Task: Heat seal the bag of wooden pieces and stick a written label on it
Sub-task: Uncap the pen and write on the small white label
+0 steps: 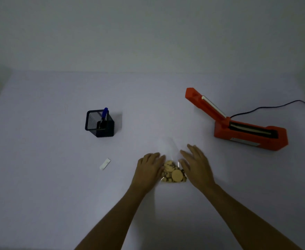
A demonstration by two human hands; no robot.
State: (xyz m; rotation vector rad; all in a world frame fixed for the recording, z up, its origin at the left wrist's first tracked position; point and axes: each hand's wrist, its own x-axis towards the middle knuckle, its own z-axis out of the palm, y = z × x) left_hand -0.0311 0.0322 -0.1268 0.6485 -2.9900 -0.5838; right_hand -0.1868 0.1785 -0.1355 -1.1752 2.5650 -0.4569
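Observation:
A clear plastic bag [171, 150] lies on the white table, its lower part filled with pale wooden pieces [173, 174]. My left hand [149, 167] lies flat at the bag's left side and my right hand [195, 165] flat at its right side, fingers straight and touching the plastic. An orange heat sealer [247, 129] stands at the right with its arm raised open. A small white label [105, 163] lies on the table to the left. A blue pen [104, 116] stands in a black mesh holder [99, 125].
The sealer's black cord [274, 106] trails off toward the table's right edge. A pale wall rises behind the table's far edge.

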